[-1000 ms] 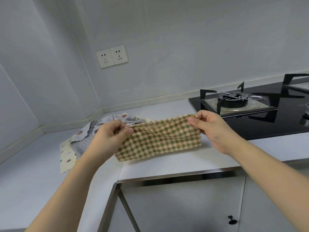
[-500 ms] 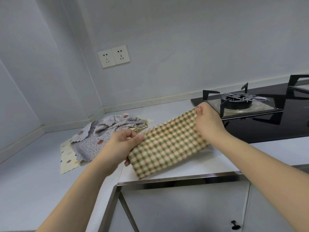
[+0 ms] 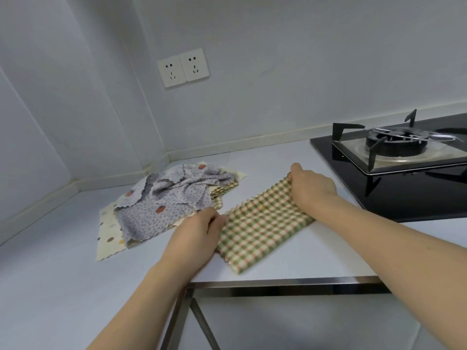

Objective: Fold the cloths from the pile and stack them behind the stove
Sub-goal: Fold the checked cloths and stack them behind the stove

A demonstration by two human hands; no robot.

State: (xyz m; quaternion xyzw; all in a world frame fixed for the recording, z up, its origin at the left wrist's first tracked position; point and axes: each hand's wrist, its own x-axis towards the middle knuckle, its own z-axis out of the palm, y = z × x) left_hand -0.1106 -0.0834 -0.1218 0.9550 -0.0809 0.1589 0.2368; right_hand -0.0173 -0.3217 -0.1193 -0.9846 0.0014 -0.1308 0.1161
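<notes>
My left hand [image 3: 199, 233] pinches the near-left corner of the checked cloth [image 3: 260, 228], thumb over curled fingers. My right hand [image 3: 312, 188] grips the far corner, knuckles up and fingers curled under, so I cannot see the fingertips themselves. Between the two hands the one checked cloth lies flat on the counter [image 3: 290, 157], folded into a long strip running diagonally from near the front edge toward the stove [image 3: 404, 157]. A second ago I held it stretched in the air above the counter; half a second ago it was tilting down; now it rests on the surface and both hands are lower.

Just left of my left hand sits the pile [image 3: 166, 200], in the same place as before. I count a rumpled grey dotted cloth on top, a cream spotted one flat beneath, and an edge of what may be another checked one between them, so three, perhaps. The stove, right of the cloth and apart from it, shows one burner. On the wall are two sockets [image 3: 183, 68].
</notes>
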